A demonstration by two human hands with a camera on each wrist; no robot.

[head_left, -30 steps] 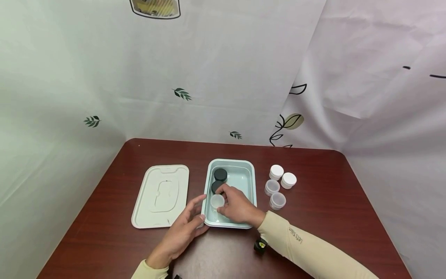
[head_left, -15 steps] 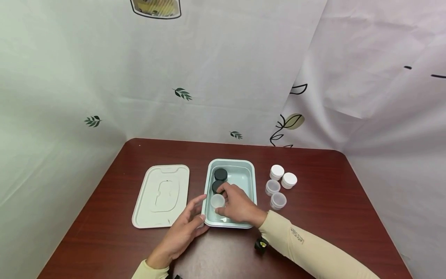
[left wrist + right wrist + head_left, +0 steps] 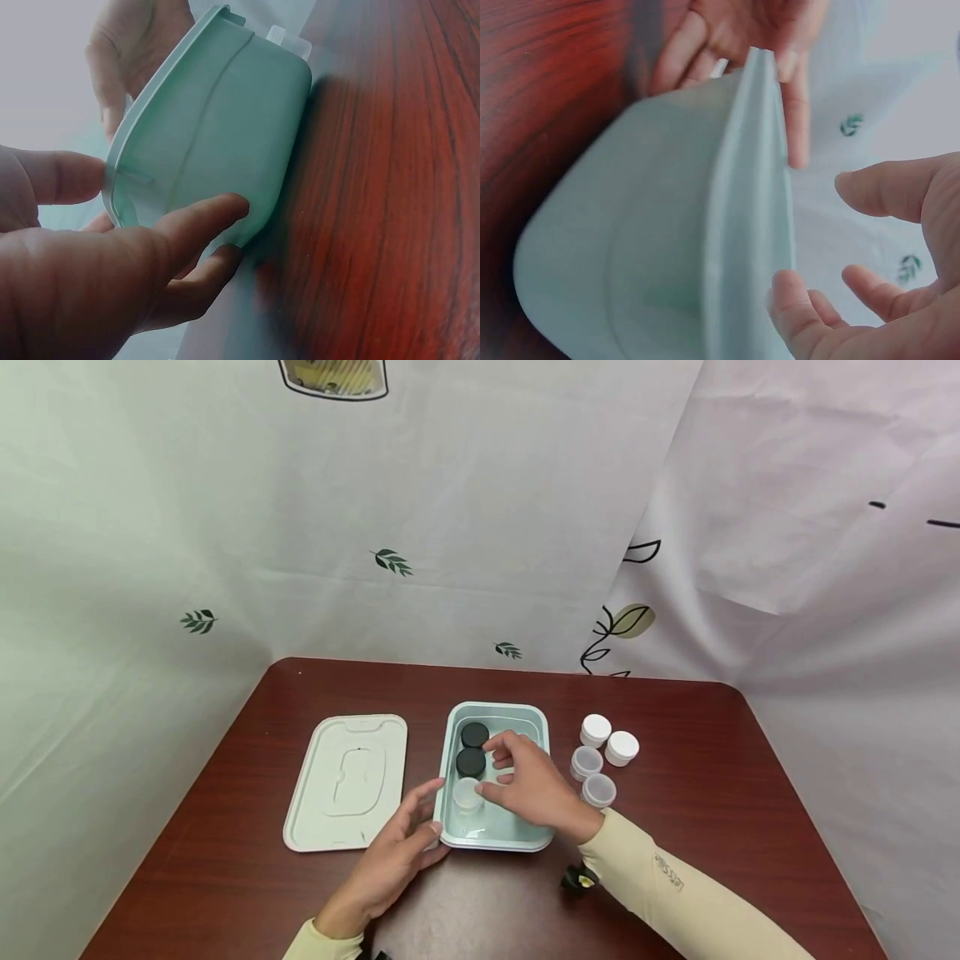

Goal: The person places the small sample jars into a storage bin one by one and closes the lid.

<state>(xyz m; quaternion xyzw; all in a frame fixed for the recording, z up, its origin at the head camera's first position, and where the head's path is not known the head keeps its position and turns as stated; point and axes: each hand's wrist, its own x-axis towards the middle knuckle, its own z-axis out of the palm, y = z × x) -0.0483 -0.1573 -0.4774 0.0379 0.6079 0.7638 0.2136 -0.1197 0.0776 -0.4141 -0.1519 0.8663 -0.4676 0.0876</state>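
Lifting clear, the right hand (image 3: 528,781) has released the clear jar (image 3: 467,794) inside the tray (image 3: 542,739), fingers loose; left hand (image 3: 401,847), fingers straight, steadies the tray.

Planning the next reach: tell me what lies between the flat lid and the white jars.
In the head view, the teal tray with three jars lies between lid and white jars.

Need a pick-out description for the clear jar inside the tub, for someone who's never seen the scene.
On the dark red wooden table sits a pale mint rectangular plastic tub. Along its left inner wall three small round jars stand in a row. The translucent clear-lidded jar is the nearest; the other two have black lids.
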